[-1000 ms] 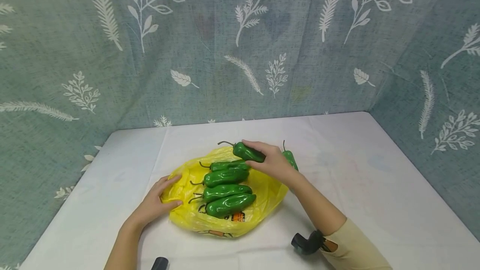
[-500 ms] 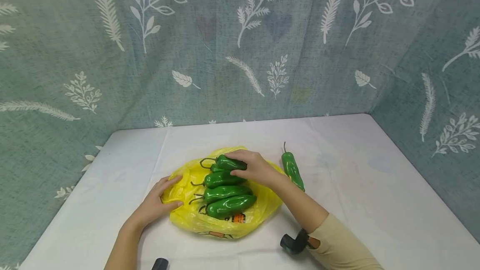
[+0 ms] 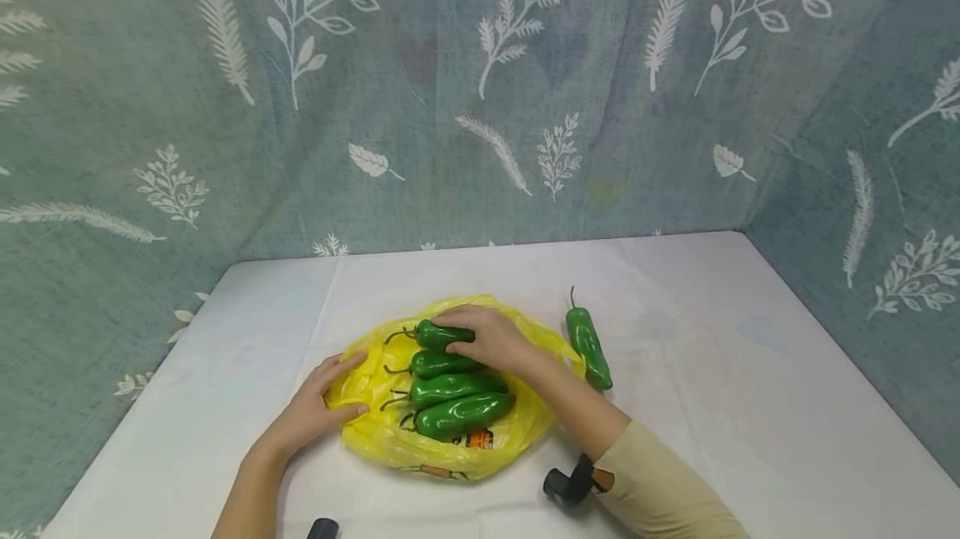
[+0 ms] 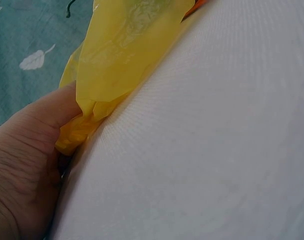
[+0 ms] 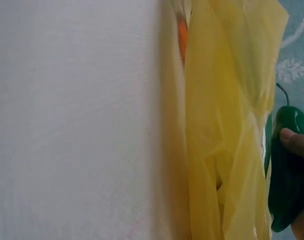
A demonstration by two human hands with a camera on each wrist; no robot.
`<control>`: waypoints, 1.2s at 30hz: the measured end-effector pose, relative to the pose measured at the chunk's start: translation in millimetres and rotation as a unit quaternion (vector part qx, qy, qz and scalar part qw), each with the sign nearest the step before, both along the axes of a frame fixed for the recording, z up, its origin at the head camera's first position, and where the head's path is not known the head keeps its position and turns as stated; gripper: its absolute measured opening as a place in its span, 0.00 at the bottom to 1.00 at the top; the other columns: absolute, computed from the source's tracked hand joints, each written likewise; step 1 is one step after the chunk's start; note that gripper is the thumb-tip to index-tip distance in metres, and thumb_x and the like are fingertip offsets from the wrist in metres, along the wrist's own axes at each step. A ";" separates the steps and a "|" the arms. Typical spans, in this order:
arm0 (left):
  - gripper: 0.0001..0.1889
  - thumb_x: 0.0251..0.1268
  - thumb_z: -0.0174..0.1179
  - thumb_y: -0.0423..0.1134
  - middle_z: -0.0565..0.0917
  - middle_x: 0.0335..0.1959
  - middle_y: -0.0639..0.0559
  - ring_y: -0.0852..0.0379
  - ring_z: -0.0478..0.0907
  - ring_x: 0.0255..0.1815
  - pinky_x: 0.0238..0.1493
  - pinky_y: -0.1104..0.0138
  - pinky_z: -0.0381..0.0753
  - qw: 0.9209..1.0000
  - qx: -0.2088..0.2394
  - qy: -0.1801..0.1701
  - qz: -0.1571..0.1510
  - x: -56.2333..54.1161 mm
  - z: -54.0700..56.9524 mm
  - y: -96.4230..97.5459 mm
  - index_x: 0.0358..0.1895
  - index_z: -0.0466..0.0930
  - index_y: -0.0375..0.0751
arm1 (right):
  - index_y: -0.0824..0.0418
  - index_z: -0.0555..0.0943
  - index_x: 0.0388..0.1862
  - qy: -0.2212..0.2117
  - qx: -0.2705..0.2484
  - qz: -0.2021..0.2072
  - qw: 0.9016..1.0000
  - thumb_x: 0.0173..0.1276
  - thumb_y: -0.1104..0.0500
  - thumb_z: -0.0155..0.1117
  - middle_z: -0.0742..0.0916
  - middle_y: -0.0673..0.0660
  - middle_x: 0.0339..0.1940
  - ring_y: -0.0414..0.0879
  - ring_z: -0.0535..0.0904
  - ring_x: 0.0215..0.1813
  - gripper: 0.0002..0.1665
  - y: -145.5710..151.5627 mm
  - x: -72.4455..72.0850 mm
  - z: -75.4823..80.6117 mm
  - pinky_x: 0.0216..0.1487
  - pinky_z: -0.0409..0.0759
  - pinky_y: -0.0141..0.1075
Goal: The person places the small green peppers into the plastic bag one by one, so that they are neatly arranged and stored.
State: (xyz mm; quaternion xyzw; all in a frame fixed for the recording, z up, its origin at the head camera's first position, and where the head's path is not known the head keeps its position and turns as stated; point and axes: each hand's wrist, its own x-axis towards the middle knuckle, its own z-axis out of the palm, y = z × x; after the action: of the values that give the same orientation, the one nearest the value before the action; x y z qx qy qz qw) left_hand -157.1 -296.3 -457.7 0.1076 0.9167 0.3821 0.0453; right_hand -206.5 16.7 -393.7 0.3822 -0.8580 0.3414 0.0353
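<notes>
A yellow plastic bag (image 3: 378, 441) lies spread on the table, with several green peppers (image 3: 465, 416) in a row on it, stems toward the left. My right hand (image 3: 491, 341) grips another green pepper (image 5: 289, 165) between thumb and fingers, low at the far end of the row. It overlaps a pepper beneath it, and its tip is hidden by the hand. My left hand (image 3: 315, 406) holds the bag's left edge, the thumb (image 4: 62, 102) against the bunched plastic.
One green pepper (image 3: 588, 347) lies on the white tablecloth (image 3: 720, 372) just right of the bag. A patterned green curtain (image 3: 450, 214) stands behind the table and along both sides. Black wrist camera mounts (image 3: 567, 486) stick out near the forearms.
My right hand has come left and nearer with its pepper, lowering it onto the far end of the row. The pepper right of the bag is now uncovered. My left hand stays put.
</notes>
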 end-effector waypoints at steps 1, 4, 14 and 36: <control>0.40 0.51 0.69 0.50 0.57 0.71 0.38 0.31 0.50 0.71 0.62 0.30 0.49 1.000 0.001 0.000 0.000 0.4 -0.7 0.2 0.70 0.63 0.53 | 0.58 0.77 0.60 -0.003 -0.003 -0.002 1.000 0.62 0.60 0.67 0.81 0.57 0.58 0.51 0.76 0.61 0.25 -0.5 0.3 -1.3 0.59 0.76 0.40; 0.40 0.51 0.70 0.50 0.58 0.70 0.38 0.31 0.51 0.71 0.62 0.30 0.49 1.000 0.003 0.003 -0.004 1.4 -2.1 0.8 0.70 0.64 0.52 | 0.58 0.78 0.59 -0.023 -0.019 -0.010 1.000 0.61 0.60 0.67 0.82 0.57 0.58 0.51 0.77 0.60 0.25 -1.9 0.4 -5.6 0.59 0.76 0.41; 0.41 0.51 0.69 0.51 0.57 0.71 0.36 0.31 0.51 0.71 0.62 0.31 0.50 1.000 -0.008 0.000 0.004 2.5 -2.6 1.8 0.70 0.63 0.51 | 0.58 0.78 0.59 -0.094 -0.033 -0.046 0.994 0.58 0.59 0.71 0.83 0.56 0.57 0.52 0.76 0.60 0.28 -5.8 -4.3 -15.8 0.60 0.75 0.44; 0.40 0.51 0.69 0.51 0.57 0.71 0.38 0.32 0.51 0.71 0.62 0.31 0.50 1.000 -0.010 0.002 0.004 1.1 1.2 0.0 0.70 0.63 0.52 | 0.61 0.75 0.62 -0.103 -0.091 -0.040 0.990 0.56 0.57 0.72 0.80 0.57 0.60 0.52 0.74 0.62 0.34 5.9 3.6 -8.0 0.62 0.73 0.44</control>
State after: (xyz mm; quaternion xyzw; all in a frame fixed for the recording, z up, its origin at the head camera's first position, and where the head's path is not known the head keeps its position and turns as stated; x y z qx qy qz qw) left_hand -156.0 -296.3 -456.5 0.1038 0.9211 0.3729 0.0431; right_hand -202.9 22.6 -401.7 0.3051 -0.8371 0.4540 -0.0053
